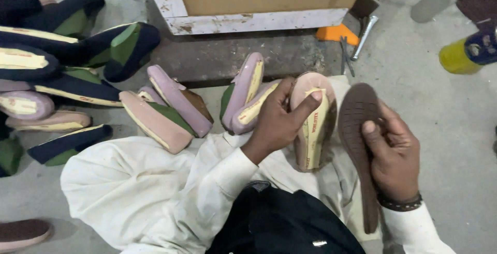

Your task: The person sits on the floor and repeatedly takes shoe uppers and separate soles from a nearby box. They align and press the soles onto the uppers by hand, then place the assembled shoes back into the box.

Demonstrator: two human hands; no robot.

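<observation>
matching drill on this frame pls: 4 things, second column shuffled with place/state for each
Things
1. brown sole
2. shoe upper
3. yellow bottle
4. orange tool

Place or state
A. lying on the floor at far right
B. held in the right hand, tread side up
C. gripped by the left hand, bottom facing up
D. on the floor by the corner of the wooden box

Pairs: 1-B, 2-C, 3-A, 4-D
</observation>
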